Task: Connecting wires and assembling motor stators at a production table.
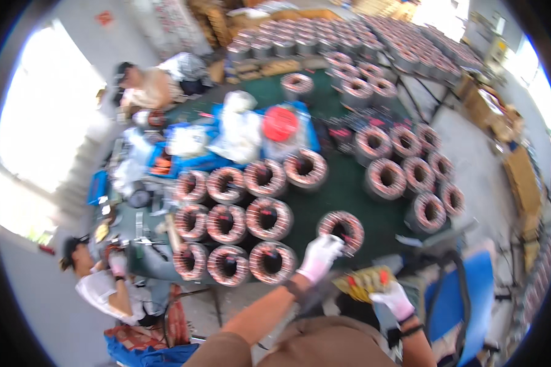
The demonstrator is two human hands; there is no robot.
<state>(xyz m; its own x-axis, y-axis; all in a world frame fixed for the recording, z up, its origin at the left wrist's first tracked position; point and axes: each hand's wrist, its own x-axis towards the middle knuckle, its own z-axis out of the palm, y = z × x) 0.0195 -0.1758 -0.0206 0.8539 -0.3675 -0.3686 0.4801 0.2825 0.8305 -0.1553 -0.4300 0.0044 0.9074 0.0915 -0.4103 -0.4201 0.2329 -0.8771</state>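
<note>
My left hand (321, 257), in a white glove, is at the near left rim of a motor stator (351, 221) with copper windings. Its fingers look closed on the rim, though the picture is blurred. Dark and red wires lie in that stator's bore. My right hand (395, 302), also gloved, is lower and to the right, off the table's near edge. It is beside a yellow bundle (362, 281) with red parts; blur hides how its fingers are set and whether it holds anything.
Rows of stators (269, 218) stand left of my left hand, and another group (387, 178) at the right on the green table (324, 202). Blue trays with plastic bags and a red lid (280, 124) lie beyond. Two people work at the left. A blue panel (476, 293) is near right.
</note>
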